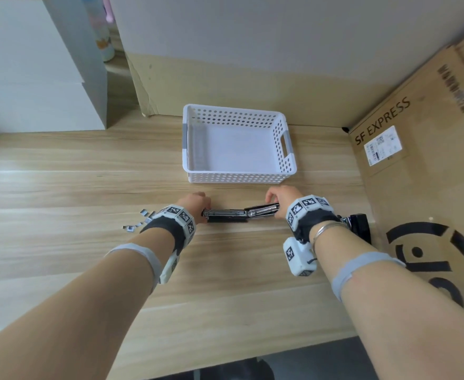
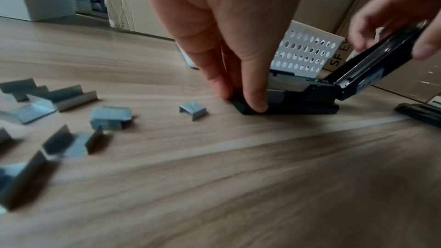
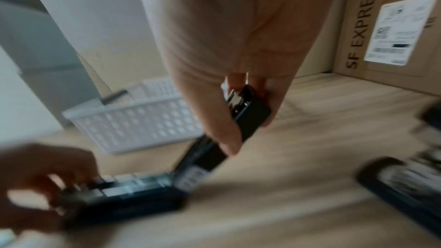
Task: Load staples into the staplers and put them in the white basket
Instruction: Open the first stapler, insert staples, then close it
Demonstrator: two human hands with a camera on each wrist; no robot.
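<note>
From the head view, my left hand [image 1: 196, 204] holds the near-left end of the black stapler [image 1: 226, 215] down on the desk [image 1: 88, 174], and my right hand [image 1: 281, 198] grips its top arm [image 1: 262, 208], which is swung open to the right. I judge that I am in the loading step: the magazine lies open, and the next move is either to put a strip in or to fold the arm down until it closes. The white basket [image 1: 239, 176] stands just beyond, with nothing in it. A second stapler [image 1: 359, 224] lies to the right, partly hidden behind my right wrist.

In the left wrist view, my fingers [image 2: 254, 99] are nearly straight and press the stapler base [image 2: 291, 109] against the desk. Loose staple strips [image 2: 71, 95] lie scattered at the left. The magazine channel is mostly behind my hand, so I cannot tell if staples are already inside.

The right wrist view is blurred. My thumb and fingers [image 3: 226, 139] are curled around the raised top arm [image 3: 245, 120]. The second stapler [image 3: 401, 182] is cut off at the right edge.
</note>
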